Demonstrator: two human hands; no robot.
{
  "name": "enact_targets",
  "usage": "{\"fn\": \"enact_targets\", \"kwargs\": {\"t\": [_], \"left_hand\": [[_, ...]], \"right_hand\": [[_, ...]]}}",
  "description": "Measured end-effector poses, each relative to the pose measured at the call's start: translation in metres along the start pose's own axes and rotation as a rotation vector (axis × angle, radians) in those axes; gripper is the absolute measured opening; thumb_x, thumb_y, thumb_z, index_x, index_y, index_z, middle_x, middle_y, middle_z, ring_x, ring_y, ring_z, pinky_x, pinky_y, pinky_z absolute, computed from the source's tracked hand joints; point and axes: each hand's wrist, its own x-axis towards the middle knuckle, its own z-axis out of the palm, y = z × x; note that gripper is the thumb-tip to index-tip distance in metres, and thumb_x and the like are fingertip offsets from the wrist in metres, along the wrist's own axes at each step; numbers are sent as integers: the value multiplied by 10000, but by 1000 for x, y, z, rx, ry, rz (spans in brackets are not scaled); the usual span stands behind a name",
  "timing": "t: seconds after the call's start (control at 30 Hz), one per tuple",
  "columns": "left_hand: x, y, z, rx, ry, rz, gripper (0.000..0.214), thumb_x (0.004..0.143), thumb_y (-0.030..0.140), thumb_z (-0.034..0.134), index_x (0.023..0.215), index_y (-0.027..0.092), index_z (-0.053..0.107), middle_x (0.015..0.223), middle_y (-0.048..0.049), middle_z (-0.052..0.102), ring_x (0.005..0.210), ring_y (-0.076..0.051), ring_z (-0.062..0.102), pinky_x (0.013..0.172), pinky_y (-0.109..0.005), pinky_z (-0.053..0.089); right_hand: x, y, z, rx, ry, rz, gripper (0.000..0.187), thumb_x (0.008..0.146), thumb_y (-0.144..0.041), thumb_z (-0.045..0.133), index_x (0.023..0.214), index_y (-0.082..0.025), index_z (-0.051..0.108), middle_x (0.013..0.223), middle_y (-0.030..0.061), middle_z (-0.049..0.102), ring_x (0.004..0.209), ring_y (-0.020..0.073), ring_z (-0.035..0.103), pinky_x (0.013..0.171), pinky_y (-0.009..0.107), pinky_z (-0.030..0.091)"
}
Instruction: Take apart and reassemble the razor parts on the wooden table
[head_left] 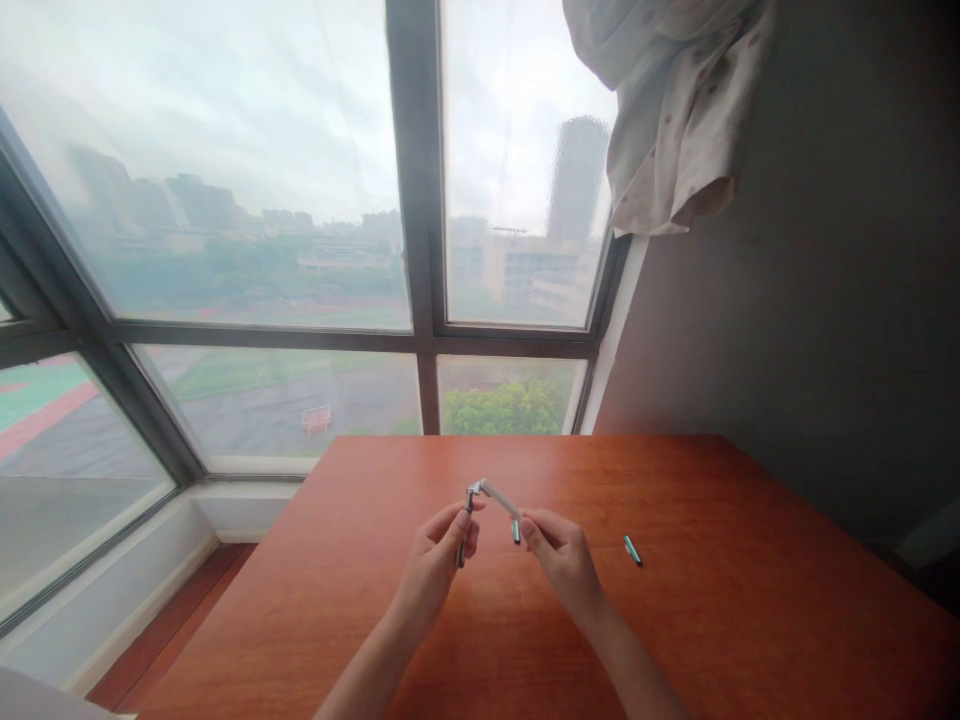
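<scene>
Over the table, my left hand (pixel 445 540) is closed around a dark and silver razor handle (pixel 469 500), held upright with its metal neck at the top. Between the thumb and fingers of my right hand (pixel 559 550) is a slim white stick-like tool (pixel 501 497). It slants up to the left, and its far tip meets or nearly meets the top of the razor handle; I cannot tell whether they touch. Just left of my right fingertips lies a small teal-and-black razor cartridge (pixel 516 531). A second razor cartridge (pixel 633 550) rests farther right.
The reddish-brown wooden table (pixel 360 620) extends under both hands. Behind it stand large windows with a grey frame (pixel 424 340). A pale spotted curtain (pixel 667 140) hangs at the upper right, beside a dark wall (pixel 810 280).
</scene>
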Motion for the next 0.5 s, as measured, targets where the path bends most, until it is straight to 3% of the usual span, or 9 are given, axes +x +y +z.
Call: {"fn": "enact_targets", "kwargs": {"t": [0.5], "left_hand": [[2,-2,-1,5,34,-10,438,778,463,666,1071,138,685,610,9,480,573,-109,396,555,-239,283]], "right_hand": [[1,-4,-1,-45,59,9,376,911,-433,481,811,-143,698,678,25,596,648,156,539,605,232,404]]}}
